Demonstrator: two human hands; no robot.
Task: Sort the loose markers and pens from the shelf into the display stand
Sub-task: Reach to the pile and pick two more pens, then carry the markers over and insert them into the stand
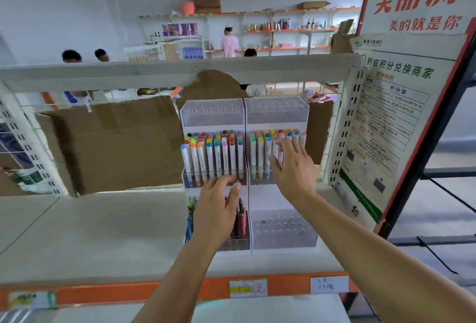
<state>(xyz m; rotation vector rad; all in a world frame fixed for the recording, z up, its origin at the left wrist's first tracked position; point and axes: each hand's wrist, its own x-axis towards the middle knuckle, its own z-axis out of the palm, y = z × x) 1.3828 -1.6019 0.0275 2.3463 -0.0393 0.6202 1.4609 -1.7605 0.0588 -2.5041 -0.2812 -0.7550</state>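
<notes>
Scene: a person is working both bare hands at a white display stand (247, 194) standing on a pale shelf (103, 232), shot from a head cam.
Stand: two columns side by side, three tiers each; it is serving as the landmark below.
Markers: colour-capped markers (213, 157) are filling the stand's mid tier, left col. packed, right col. partly filled w/ gaps near its front.
Pens: dark red pens (242, 219) and blue-green ones (190, 217) are sitting in the stand's lower-left tier; the lower-right tier (283, 230) and both top racks are showing bare holes.
Left hand: the left hand (219, 209) is reaching at the stand's left col., fingers curling toward the mid tier's front edge; thumb and forefinger are prob. pinching a small dark pen tip, but motion blur is making that unclear.
Right hand: the right hand (293, 168) is spreading flat, fingers straight, against the markers of the stand's right col., holding nothing.
Loose stock: none is showing on the shelf left of the stand.
Step, as judged: seating and squaring up, approx. late in the sort.
Doing it well: be keeping the flat palm steadying the row so it isn't toppling; be lowering each barrel straight into one hole, caps up; be filling gaps front to back.
</notes>
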